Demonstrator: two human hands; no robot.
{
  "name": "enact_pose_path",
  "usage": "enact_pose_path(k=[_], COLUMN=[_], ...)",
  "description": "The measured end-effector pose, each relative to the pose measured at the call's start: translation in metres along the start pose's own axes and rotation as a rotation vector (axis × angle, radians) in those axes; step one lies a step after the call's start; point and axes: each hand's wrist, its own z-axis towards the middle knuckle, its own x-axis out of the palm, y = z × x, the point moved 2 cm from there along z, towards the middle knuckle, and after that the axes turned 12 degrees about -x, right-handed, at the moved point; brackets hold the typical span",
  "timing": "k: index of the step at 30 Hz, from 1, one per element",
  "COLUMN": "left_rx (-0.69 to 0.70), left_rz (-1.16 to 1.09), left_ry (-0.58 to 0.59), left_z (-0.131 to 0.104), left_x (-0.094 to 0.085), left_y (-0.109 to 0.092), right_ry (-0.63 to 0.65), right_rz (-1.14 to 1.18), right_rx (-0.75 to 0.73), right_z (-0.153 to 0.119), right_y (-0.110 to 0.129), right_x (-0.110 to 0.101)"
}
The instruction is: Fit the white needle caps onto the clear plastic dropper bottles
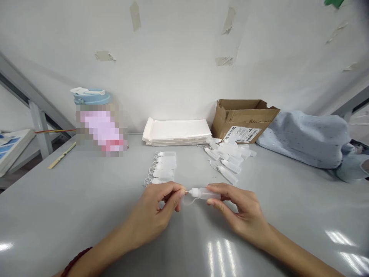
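A small translucent needle-tip squeeze bottle (201, 193) lies level above the table, its thin metal tip pointing left. My right hand (240, 206) grips the bottle's base between thumb and fingers. At the tip, my left hand (161, 206) is closed in a pinch; the cap strap curves from the bottle's collar into these fingers. The cap itself is mostly hidden there. Just beyond my left hand, several similar bottles (164, 166) lie in a row, tips to the left. A loose heap of more bottles (230, 157) lies beyond my right hand.
White padded envelopes (178, 130) are stacked against the wall. Right of them stands an open cardboard box (245, 117), beside a light blue speckled cloth (308, 138). At the left are a blue lidded container (92, 97), a blurred pink item (100, 129) and a yellowish strip (62, 156).
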Motion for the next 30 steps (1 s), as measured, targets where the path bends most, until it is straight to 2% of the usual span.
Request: enact_pose_path(k=[5,12,16,22,30], left_rx=[0.101,0.188,0.17,0.093,0.081], left_rz=[0.082,0.155,0.179,0.193,0.201], left_ry=[-0.021,-0.055,-0.046,-0.035,-0.053], left_z=[-0.002,-0.004,-0.003,0.0,0.003], left_x=[0.0,0.001,0.001,-0.007,-0.01], left_y=[0.0,0.003,0.002,0.002,0.001], right_ry=[-0.013,-0.036,-0.025,-0.007,-0.002], right_rz=[-0.066,-0.136,-0.146,-0.038,-0.008], right_rx=[-0.112,-0.198,-0.194,-0.1,-0.123], right_z=[-0.004,-0.005,-0.005,0.001,0.001], right_y=[0.005,0.008,0.007,0.003,0.004], right_x=[0.004,0.006,0.007,0.007,0.008])
